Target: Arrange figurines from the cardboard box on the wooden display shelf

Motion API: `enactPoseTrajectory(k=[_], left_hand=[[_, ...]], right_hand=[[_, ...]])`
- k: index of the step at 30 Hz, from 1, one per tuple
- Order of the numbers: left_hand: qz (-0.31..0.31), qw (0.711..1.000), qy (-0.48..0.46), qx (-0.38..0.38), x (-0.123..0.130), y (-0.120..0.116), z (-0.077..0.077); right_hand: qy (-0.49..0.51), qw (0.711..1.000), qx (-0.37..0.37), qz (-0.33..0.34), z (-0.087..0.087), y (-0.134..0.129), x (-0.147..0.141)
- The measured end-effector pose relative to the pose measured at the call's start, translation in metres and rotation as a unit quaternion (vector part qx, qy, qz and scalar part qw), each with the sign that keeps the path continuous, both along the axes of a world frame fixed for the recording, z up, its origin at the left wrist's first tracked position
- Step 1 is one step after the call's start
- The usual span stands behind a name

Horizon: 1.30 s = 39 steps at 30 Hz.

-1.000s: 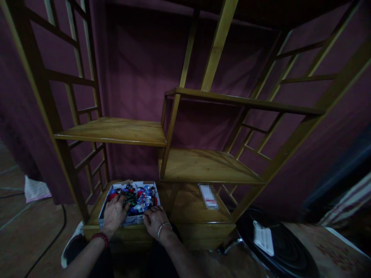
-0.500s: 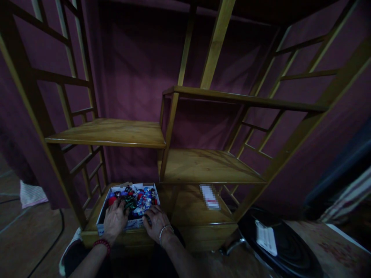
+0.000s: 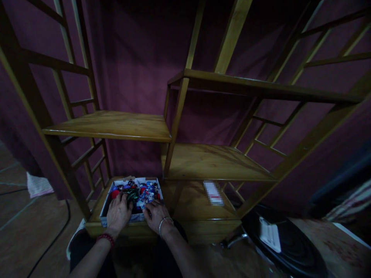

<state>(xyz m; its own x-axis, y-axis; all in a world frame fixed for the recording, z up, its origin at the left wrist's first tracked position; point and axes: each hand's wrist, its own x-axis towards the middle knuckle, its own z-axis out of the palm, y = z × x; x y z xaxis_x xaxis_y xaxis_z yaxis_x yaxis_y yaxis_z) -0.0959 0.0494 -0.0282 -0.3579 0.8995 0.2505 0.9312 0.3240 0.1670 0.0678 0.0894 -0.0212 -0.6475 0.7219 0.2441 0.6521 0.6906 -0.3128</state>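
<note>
Box point(image 3: 103, 211) of colourful items beneath both hands' curled fingers point(image 3: 121, 200), grip on contents unclear.

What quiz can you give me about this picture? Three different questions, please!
1. True or false: the left hand is the one with the red bead bracelet.
2. Which is nearest to the right hand?
A) the black round seat
B) the open box
C) the striped cloth
3. Fill in "highest" or "lowest": the box stands on the ____ shelf of the wooden unit.

Key: 1. True; 2. B; 3. lowest
</note>
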Motion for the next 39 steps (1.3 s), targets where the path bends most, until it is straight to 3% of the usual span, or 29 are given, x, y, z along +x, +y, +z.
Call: enactPoseTrajectory(k=[9,17,22,25,30,39], left_hand=[[0.006,0.999,0.022,0.037,0.000,-0.002,-0.009],[-0.037,0.999,0.006,0.039,-0.001,-0.005,-0.001],[-0.039,0.994,0.061,0.082,0.017,-0.006,-0.004],[-0.102,0.988,0.064,0.093,0.031,-0.008,-0.007],[-0.188,0.979,0.066,0.038,0.055,-0.016,-0.008],[-0.155,0.984,0.081,0.022,0.084,-0.018,-0.006]], right_hand=[[0.021,0.999,0.001,-0.030,-0.001,-0.002,-0.002],[0.072,0.996,0.011,-0.044,-0.010,-0.005,0.004],[0.101,0.992,0.023,-0.072,-0.017,-0.013,0.011],[0.107,0.990,0.022,-0.083,-0.021,-0.019,0.016],[0.122,0.988,0.024,-0.091,-0.023,-0.027,0.027],[0.130,0.989,-0.001,-0.075,-0.024,-0.031,0.054]])
